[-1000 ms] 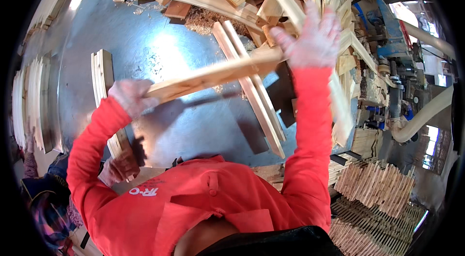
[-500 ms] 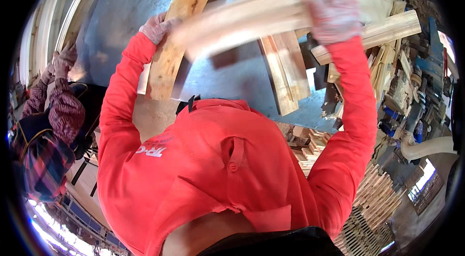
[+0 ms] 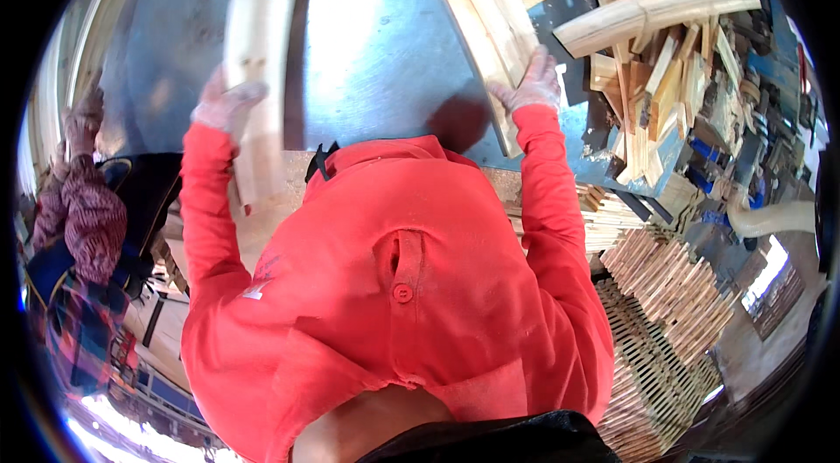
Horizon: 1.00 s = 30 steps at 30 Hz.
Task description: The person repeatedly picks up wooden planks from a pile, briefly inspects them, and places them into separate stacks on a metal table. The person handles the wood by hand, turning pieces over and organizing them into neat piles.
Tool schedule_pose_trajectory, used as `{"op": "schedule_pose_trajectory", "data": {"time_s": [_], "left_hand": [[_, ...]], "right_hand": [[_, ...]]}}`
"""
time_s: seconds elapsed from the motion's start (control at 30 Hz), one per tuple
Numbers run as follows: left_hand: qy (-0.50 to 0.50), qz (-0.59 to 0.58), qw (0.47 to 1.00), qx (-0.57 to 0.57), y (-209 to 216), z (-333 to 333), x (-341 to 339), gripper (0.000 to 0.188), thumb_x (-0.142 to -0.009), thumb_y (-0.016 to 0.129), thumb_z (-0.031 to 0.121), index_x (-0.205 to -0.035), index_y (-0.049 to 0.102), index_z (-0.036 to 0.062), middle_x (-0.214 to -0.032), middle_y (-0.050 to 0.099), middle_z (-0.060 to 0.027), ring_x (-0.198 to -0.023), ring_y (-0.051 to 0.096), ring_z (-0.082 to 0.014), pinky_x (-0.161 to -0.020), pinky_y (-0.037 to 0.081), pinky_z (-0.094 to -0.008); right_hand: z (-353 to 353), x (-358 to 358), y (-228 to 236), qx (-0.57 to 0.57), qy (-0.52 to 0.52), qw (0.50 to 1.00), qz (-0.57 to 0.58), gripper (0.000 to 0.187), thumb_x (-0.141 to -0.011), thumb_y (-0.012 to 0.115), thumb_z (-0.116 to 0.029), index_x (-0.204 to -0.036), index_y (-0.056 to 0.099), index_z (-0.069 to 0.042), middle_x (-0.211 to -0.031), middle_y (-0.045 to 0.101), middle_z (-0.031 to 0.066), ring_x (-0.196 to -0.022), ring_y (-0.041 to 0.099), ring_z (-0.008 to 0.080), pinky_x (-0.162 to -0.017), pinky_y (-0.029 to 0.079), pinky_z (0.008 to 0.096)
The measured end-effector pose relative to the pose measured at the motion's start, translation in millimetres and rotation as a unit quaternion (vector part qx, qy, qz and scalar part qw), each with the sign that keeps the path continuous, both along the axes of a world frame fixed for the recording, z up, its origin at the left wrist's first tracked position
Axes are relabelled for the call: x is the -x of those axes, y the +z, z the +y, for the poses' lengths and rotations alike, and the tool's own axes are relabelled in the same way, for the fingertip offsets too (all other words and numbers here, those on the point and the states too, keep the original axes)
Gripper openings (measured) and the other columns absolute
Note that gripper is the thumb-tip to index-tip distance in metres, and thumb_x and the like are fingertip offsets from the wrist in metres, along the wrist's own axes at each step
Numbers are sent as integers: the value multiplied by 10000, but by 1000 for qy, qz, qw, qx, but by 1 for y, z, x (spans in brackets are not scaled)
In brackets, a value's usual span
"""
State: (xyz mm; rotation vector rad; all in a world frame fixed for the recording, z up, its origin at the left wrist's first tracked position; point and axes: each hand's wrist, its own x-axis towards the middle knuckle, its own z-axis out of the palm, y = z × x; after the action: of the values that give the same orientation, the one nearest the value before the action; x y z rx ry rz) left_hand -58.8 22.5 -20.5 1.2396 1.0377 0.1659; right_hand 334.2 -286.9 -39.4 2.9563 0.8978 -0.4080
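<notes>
My left hand [image 3: 227, 104], in a pale knit glove, grips the left edge of a long light wooden board [image 3: 258, 43], its thumb over the top face. The board is blurred, and its near end juts past the table's front edge. On the right, my gloved right hand [image 3: 532, 82] holds the near part of another wooden board [image 3: 481, 17], with the thumb on its face and the fingers along its right side. This one seems to lie in two layers or have a stepped face. Both boards rest on or just above a shiny blue-grey metal table [image 3: 376, 69].
A jumbled heap of wood offcuts [image 3: 656, 78] covers the table's right side, topped by a curved plank [image 3: 661, 8]. Stacked wood strips [image 3: 669, 297] stand below right, near a pale hose [image 3: 774, 218]. At left, a co-worker's gloved hands [image 3: 83, 126] touch long boards [image 3: 105, 17].
The blurred board that my right hand held across the table is no longer there. My right hand has come down to the right-hand board. My left hand and its board have moved left.
</notes>
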Motion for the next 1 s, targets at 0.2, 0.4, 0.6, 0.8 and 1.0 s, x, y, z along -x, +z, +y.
{"op": "schedule_pose_trajectory", "data": {"time_s": [0.2,0.4,0.6,0.8,1.0], "left_hand": [[-53,529,777,-337,-47,96,81,686,-776,729,333,-1341,430,85,-1206,610,-218,-1080,616,-363,-910,481,-455],[-1,529,644,-553,0,52,22,685,-772,729,339,-1337,445,75,-1190,603,-234,-1084,593,-403,-934,466,-451],[-17,-124,988,91,-65,-69,-111,463,-920,560,319,-1298,479,65,-1118,592,-125,-955,604,-268,-823,522,-368],[78,-194,911,354,-19,-113,-201,412,-937,562,217,-1266,471,-14,-1193,585,-189,-1059,614,-330,-881,537,-452],[180,-198,914,305,-18,-94,-215,403,-899,636,166,-1236,496,-4,-1145,620,-156,-1029,637,-285,-874,551,-452]], "right_hand": [[2,26,19,60,0,994,95,1192,-643,791,-545,-1520,100,-128,-1461,314,264,-1312,385,405,-1077,349,442],[4,47,8,-12,-81,984,159,1148,-625,847,-367,-1504,137,-164,-1383,389,201,-1312,391,382,-1078,352,418],[19,63,7,-449,-48,647,615,809,-743,767,-313,-1403,381,-49,-1308,510,181,-1195,517,315,-1002,438,406],[27,27,4,-321,-340,272,842,593,-832,647,-177,-1342,444,46,-1195,615,210,-1064,631,299,-924,523,375],[64,51,58,-300,-92,734,602,854,-792,710,-420,-1468,321,-72,-1257,572,238,-1191,549,358,-1064,402,439]]}}
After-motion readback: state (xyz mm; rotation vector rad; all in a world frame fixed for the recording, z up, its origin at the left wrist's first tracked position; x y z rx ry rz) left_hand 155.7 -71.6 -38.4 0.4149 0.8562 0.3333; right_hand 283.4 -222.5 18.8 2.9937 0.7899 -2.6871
